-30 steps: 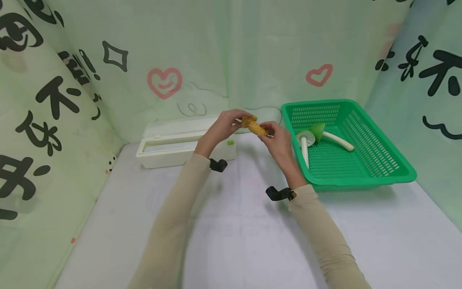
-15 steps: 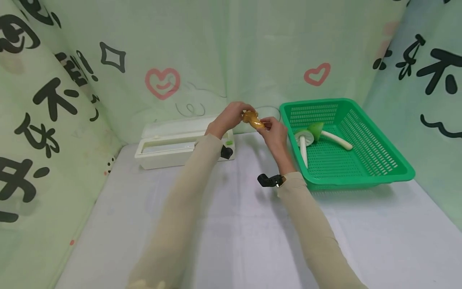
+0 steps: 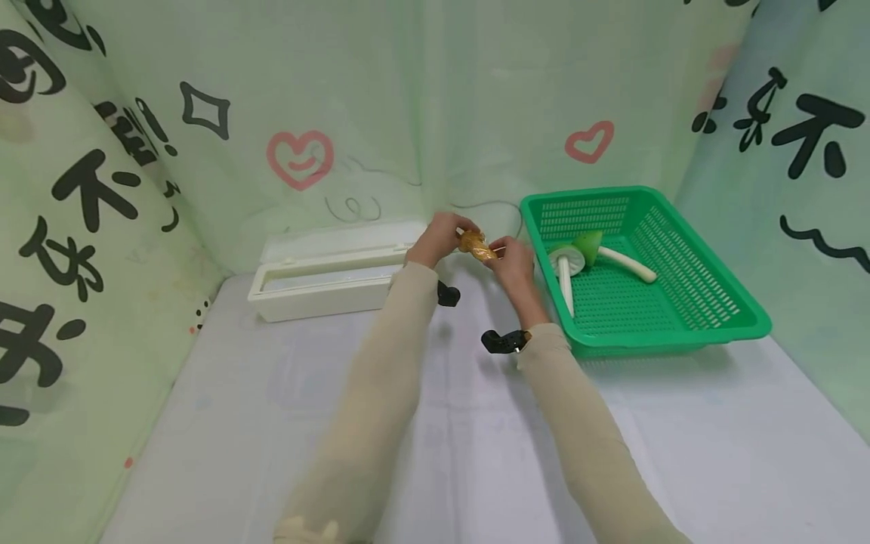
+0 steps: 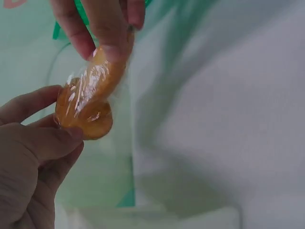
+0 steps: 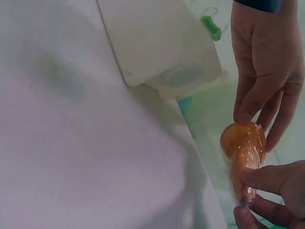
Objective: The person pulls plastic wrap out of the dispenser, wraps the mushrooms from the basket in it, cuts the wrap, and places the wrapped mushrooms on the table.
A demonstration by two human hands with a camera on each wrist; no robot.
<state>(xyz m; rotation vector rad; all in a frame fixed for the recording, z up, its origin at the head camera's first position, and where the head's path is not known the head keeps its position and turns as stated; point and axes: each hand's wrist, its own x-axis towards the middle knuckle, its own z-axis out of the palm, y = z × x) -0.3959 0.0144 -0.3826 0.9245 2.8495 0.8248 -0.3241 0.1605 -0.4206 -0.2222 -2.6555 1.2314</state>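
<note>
An orange-yellow mushroom [image 3: 478, 246], wrapped in clear, shiny plastic film, is held up between both hands above the far part of the table. My left hand [image 3: 438, 240] pinches its rounded cap, thumb on one side and fingers on the other, as the left wrist view shows. At the narrower stem end, my right hand [image 3: 514, 270] pinches the film-covered mushroom [image 5: 245, 152] between thumb and fingers. In the left wrist view the film looks creased along the stem. Left of the hands stands a long white cling film dispenser [image 3: 319, 301], its right end hidden behind my left arm.
A green plastic basket [image 3: 680, 344] stands on the right, close to my right forearm. In it lie a white-stemmed mushroom [image 3: 566, 281] and another with a green cap [image 3: 588, 246]. A green slider [image 5: 210, 28] sits on the dispenser. Printed curtains [image 3: 381, 91] enclose the table's back and sides.
My left forearm has swung to the right, covering the dispenser's right end. The wrapped mushroom rose slightly, then came lower again, both hands keeping hold of it.
</note>
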